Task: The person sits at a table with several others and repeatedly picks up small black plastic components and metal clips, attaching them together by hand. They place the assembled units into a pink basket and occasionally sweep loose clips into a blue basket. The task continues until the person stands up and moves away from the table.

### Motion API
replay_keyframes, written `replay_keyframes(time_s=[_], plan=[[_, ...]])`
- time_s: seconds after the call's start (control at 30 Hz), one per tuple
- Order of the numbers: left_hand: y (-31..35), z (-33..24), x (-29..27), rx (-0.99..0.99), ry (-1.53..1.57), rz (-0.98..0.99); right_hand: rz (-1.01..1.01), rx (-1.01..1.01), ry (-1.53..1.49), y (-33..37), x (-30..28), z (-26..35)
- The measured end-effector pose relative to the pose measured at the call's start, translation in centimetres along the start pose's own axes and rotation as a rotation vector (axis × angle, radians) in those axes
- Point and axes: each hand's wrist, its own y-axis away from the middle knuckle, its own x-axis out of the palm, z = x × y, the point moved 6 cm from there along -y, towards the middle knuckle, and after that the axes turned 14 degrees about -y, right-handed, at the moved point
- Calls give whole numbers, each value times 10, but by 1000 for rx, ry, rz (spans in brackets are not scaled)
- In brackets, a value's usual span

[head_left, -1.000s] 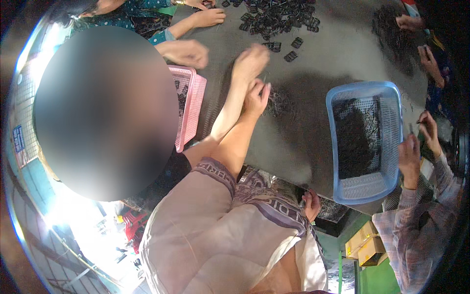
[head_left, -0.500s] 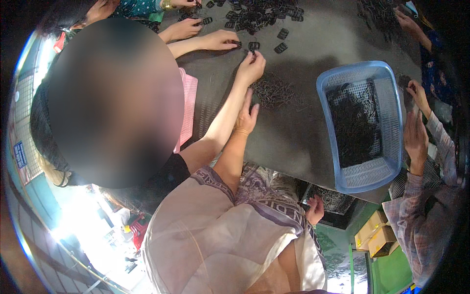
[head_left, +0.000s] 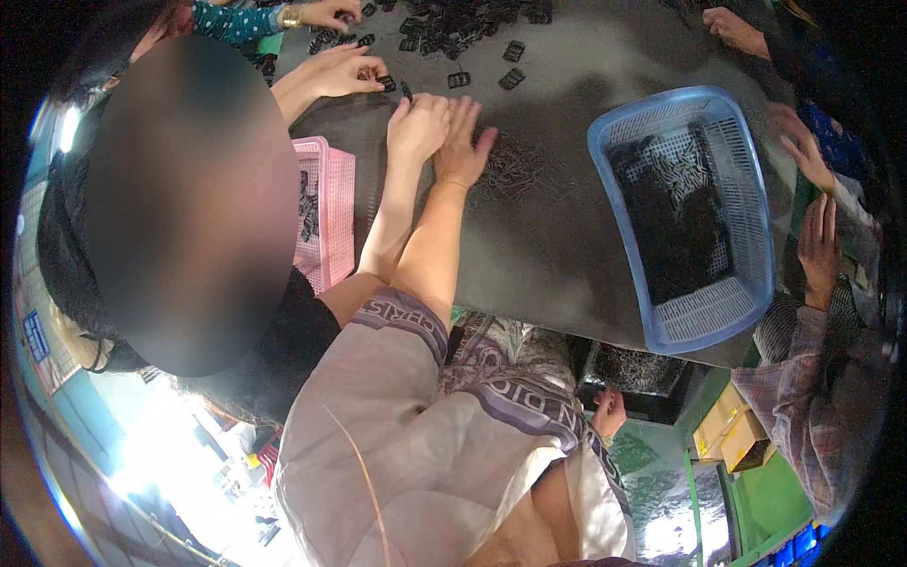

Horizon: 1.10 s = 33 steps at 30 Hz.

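Note:
My left hand (head_left: pixel 464 151) reaches forward over the dark table, palm down, with its fingers stretched out and apart. It lies right beside a co-worker's hand (head_left: pixel 416 128), which pinches a small black piece (head_left: pixel 406 92). To the right of my left hand, thin dark wire-like pieces (head_left: pixel 520 175) lie scattered. My right hand (head_left: pixel 609 414) is low, below the table's edge, with curled fingers. Beside it is a dark tray (head_left: pixel 654 408) filled with small pieces. Whatever my right fingers hold is too small to make out.
A blue plastic basket (head_left: pixel 767 255) with black pieces stands on the right. Black buckle-like pieces (head_left: pixel 458 79) and a dark heap (head_left: pixel 463 28) lie at the far side. A pink basket (head_left: pixel 340 217) stands left. Co-workers' hands (head_left: pixel 817 250) edge the table. Cardboard boxes (head_left: pixel 723 430) sit lower right.
My left hand has moved farther forward, up beside the co-worker's hand. That co-worker's hand has drawn left. The wire-like pieces look more spread out. My right hand stays by the tray.

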Motion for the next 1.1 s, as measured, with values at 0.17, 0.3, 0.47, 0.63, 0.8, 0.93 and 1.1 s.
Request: replay_keyframes(time_s=[0.17, 0.3, 0.47, 0.63, 0.8, 0.93, 1.1], plan=[[19, -57, -8, 225, 167, 181, 22, 29, -26, -6, 13, 7], [18, -67, -18, 145, 221, 113, -13, 8, -45, -6, 13, 13], [-25, -25, -9, -110, 58, -89, -41, 41, -106, -4, 11, 15], [-10, -67, 0, 218, 108, 199, -76, 21, -133, 2, 3, -17], [27, -123, -8, 541, 235, 305, -25, -2, 28, -1, 9, 3], [54, -153, -6, 731, 421, 467, -114, -22, -318, -16, 11, -5], [54, -120, -57, 415, 327, 344, -204, 10, -823, -36, 11, 75]])
